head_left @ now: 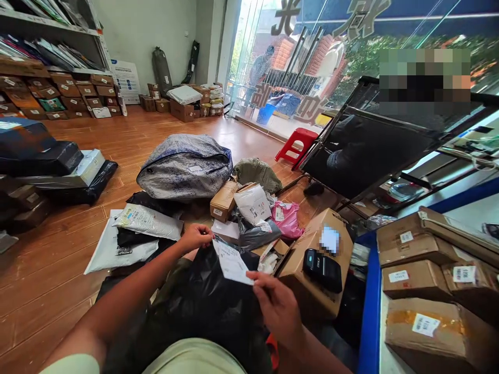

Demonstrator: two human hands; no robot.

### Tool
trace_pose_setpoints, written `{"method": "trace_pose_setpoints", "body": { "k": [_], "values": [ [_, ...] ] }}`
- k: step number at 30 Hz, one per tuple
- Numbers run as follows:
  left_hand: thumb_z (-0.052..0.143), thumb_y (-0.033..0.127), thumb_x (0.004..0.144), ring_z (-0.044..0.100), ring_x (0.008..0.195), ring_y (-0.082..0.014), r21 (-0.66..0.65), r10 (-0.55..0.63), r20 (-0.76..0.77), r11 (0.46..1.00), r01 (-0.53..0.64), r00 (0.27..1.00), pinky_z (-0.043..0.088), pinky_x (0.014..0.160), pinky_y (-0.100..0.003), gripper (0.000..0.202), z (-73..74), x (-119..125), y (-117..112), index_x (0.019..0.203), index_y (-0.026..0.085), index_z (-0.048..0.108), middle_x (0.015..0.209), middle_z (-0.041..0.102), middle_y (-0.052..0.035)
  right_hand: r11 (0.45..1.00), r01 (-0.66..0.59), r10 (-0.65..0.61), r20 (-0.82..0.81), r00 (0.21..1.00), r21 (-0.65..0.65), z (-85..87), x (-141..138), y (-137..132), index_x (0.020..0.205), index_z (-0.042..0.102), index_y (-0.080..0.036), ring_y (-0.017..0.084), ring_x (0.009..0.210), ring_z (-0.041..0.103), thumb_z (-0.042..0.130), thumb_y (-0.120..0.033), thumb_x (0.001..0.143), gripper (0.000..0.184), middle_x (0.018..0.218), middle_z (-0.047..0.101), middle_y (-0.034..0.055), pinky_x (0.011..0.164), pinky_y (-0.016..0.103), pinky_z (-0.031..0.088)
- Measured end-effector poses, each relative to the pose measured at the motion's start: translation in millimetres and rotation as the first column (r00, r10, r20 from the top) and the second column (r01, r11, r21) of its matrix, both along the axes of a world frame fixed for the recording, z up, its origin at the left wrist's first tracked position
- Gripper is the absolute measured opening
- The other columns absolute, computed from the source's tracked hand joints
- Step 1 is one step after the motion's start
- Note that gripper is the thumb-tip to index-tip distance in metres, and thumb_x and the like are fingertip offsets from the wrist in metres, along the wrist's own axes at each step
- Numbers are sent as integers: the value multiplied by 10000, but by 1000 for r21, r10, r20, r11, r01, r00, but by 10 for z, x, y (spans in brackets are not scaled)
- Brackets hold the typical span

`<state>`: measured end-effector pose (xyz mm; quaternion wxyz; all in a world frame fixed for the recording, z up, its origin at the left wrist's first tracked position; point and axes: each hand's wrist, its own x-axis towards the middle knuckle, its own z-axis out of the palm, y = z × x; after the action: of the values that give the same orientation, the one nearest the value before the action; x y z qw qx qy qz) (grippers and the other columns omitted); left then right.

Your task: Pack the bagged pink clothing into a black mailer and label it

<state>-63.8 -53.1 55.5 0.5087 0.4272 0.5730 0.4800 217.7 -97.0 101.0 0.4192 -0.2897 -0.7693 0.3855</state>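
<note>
A white printed shipping label [233, 262] slants over my lap, above a black plastic bag [206, 306]. At its lower right corner, the thumb and finger of my right hand [278, 306] are closed on the label. My left hand [197, 236] pinches at its upper left end, where label and black plastic meet. Whether the label is partly stuck to the bag, I cannot tell. To the right of the bag, a black portable printer [323, 270] lies on a large cardboard box [307, 239]. Something red shows beneath my right wrist.
White mailers [136, 234] lie to the left. Ahead are a big grey bundle [185, 166], a brown box [224, 200] and a pink bag [286, 219]. A blue-edged shelf [370, 306] holds boxes at right. A person sits in a black chair [366, 150] near a red stool [297, 145].
</note>
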Motion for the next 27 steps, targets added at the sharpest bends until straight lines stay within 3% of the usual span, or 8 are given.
{"method": "trace_pose_setpoints", "body": {
  "k": [2,4,9,13,18,22,27],
  "values": [
    [652,235,556,529,511,-100,40,-74,-41,996,76,996,405,495,-214,99,-70,-53,82,598,146,641,609,636,-3,967,-143,114,148,982,209,-123,-7,-113,987,585,-219,174,996,667,552,-84,872,180,1066,706,72,881,315,559],
    [668,223,559,508,539,-91,76,-138,-93,986,145,986,391,525,-206,85,-128,-84,141,596,148,649,610,617,13,907,-264,177,272,946,329,-240,-37,-207,998,583,-188,189,1028,654,531,-65,871,185,1073,700,102,892,327,560],
    [641,163,560,445,548,-78,130,-226,-226,957,259,947,336,529,-197,53,-211,-94,254,600,154,676,611,579,33,806,-335,96,451,887,488,-422,-137,-356,962,614,-145,219,971,672,481,-76,896,164,1030,718,135,868,364,570],
    [620,143,556,473,588,-94,159,-229,-276,947,280,933,347,556,-203,59,-256,-114,359,583,160,670,631,582,24,812,-350,48,544,838,467,-478,-179,-406,939,630,-159,236,930,657,435,-99,906,206,1051,715,124,818,395,565],
    [595,134,556,482,558,-100,177,-160,-263,962,210,952,358,548,-212,66,-305,-152,502,575,161,651,572,574,32,820,-342,-4,602,798,459,-556,-214,-419,898,645,-179,232,956,588,448,-97,870,214,1081,701,90,851,399,506],
    [628,145,573,486,543,-97,176,-57,-216,980,96,975,363,544,-216,13,-287,-250,664,560,145,631,552,575,33,848,-358,22,649,761,390,-515,-243,-402,911,639,-187,239,1028,538,501,-125,823,174,1105,671,76,936,412,434],
    [678,236,728,430,485,-75,172,171,-147,974,-145,974,353,513,-223,163,-234,-583,895,632,145,583,549,518,65,876,-411,152,665,732,252,-319,-284,-363,944,656,-188,260,1022,538,593,-281,731,240,1069,647,79,958,440,410]
  ]
}}
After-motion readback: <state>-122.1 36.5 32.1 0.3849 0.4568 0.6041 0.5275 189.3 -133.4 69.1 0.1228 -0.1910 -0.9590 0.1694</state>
